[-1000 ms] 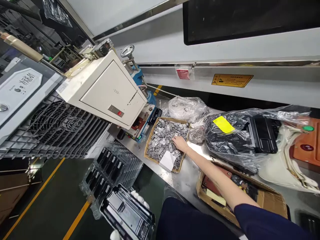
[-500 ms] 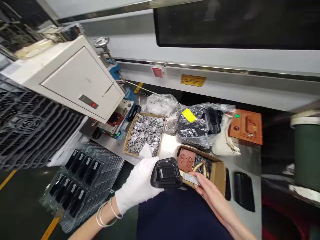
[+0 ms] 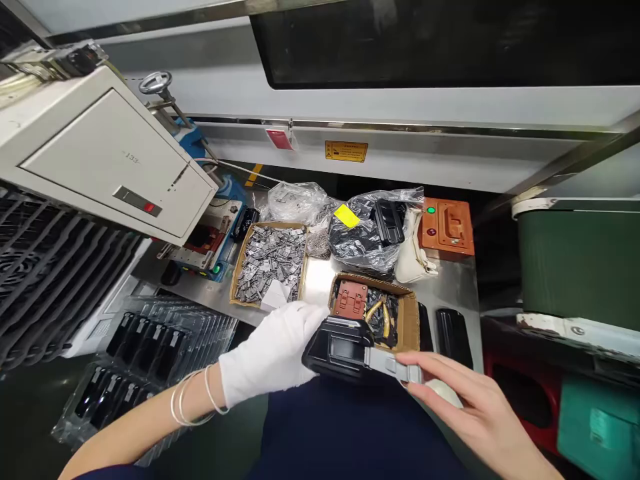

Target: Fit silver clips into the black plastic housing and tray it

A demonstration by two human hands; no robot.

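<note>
My left hand (image 3: pixel 273 351), in a white glove, grips a black plastic housing (image 3: pixel 336 348) over my lap at the bench's near edge. My bare right hand (image 3: pixel 463 401) pinches a small grey metal clip (image 3: pixel 393 364) against the housing's right end. Behind them sits an open cardboard box (image 3: pixel 411 316) with a red-brown block and small black parts. Further left is a cardboard tray (image 3: pixel 239 267) filled with several grey metal clips.
A cream machine cabinet (image 3: pixel 107 157) overhangs the left. Clear trays of black housings (image 3: pixel 145 347) stand lower left. A plastic bag of black parts (image 3: pixel 367 230), an orange control box (image 3: pixel 447 227), two black housings (image 3: pixel 453 331) and a green bin (image 3: pixel 580 263) lie around the steel bench.
My right hand left the clip tray and came back with a metal clip. My left hand raised the black housing from low down to in front of me, where the clip now meets it.
</note>
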